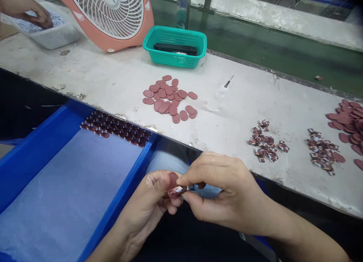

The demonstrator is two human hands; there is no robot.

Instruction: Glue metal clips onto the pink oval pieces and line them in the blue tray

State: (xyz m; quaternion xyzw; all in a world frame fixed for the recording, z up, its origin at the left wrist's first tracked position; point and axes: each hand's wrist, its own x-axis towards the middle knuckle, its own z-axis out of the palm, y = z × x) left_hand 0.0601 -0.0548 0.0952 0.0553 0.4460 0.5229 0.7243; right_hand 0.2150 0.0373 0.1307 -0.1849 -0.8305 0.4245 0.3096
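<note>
Between thumb and fingers, my left hand (154,195) holds a reddish-brown oval disc (172,178) in front of my lap. My right hand (224,190) pinches a small painted figure (178,190), dark brown with white and yellowish bits, against the disc's face. The fingers hide part of both pieces, so I cannot tell whether they are joined. On the table beyond lies a loose pile of similar oval discs (170,95), some with small holes. Two clusters of small painted figures, a nearer cluster (263,142) and a farther cluster (323,150), lie to the right.
A blue tray (124,197) at left holds rows of dark assembled-looking pieces (119,127). Behind stand a green basket (174,59) and an orange fan (113,12). A thin pointed tool (228,82) lies on the table. Another person's hand (34,12) reaches into a white basket (56,36).
</note>
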